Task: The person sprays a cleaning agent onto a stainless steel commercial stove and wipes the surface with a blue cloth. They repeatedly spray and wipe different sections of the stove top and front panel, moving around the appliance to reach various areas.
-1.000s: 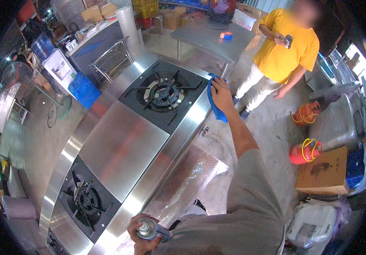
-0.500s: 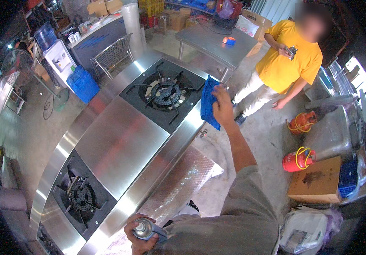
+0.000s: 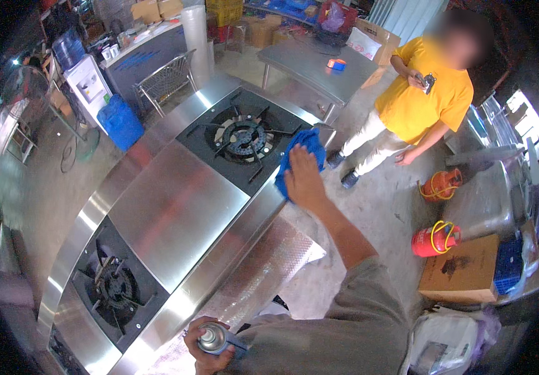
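Observation:
A silver spray can (image 3: pixel 212 338) without a cap is wrapped in the fingers of my left hand (image 3: pixel 198 347), at the stove's near edge. My right arm reaches forward, and my right hand (image 3: pixel 306 178) presses a crumpled blue cloth (image 3: pixel 288 181) onto the steel front rim (image 3: pixel 254 215) of a long stainless-steel gas stove. Beside the cloth lies the far burner (image 3: pixel 244 139), with a black grate on a dark panel. A second burner (image 3: pixel 114 281) sits at the near left, past a flat steel panel (image 3: pixel 179 197).
A person in a yellow shirt (image 3: pixel 424 87) stands beyond the stove's right end, holding a small device. Red gas cylinders (image 3: pixel 429 242) and a cardboard box (image 3: pixel 460 269) stand on the right. Bubble wrap (image 3: pixel 263 269) lies below the front rim. A steel table (image 3: pixel 307 65) stands behind.
My right hand has come down and left with the cloth, which was hanging more open at the corner and now lies bunched on the rim. My left hand and the can have barely moved.

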A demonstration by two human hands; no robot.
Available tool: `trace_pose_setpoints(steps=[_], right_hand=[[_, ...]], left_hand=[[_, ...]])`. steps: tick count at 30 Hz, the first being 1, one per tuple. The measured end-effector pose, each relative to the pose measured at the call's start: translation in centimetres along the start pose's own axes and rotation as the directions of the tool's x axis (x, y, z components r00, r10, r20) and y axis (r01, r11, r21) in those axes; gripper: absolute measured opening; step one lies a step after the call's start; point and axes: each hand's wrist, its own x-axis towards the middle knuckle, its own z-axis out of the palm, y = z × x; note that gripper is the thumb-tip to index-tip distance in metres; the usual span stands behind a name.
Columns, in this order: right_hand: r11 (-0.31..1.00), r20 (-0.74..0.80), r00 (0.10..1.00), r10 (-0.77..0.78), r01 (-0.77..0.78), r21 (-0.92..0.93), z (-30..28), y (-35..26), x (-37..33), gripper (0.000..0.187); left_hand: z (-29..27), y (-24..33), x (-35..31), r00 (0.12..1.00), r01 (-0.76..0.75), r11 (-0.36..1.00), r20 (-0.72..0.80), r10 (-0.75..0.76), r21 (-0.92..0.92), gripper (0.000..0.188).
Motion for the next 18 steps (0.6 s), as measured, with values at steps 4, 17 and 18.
trace_pose_setpoints(steps=[4, 17, 18], right_hand=[[0.973, -0.046, 0.975, 0.215, -0.218, -0.077, -0.2, 7.8, 3.4, 0.068], [0.733, -0.233, 0.724, 0.649, -0.513, 0.447, 1.6, 8.0, 5.2, 0.079], [0.715, -0.251, 0.700, 0.668, -0.512, 0.475, 2.0, 7.7, 5.1, 0.080]], left_hand=[[-0.2, 0.4, -0.2, 1.000, 0.022, 1.000, 0.019, -0.022, -0.005, 0.082], [0.2, 0.7, 0.3, 0.999, 0.043, 0.995, -0.005, -0.044, -0.095, 0.085], [0.1, 0.7, 0.3, 0.999, 0.046, 0.994, -0.014, -0.048, -0.095, 0.085]])
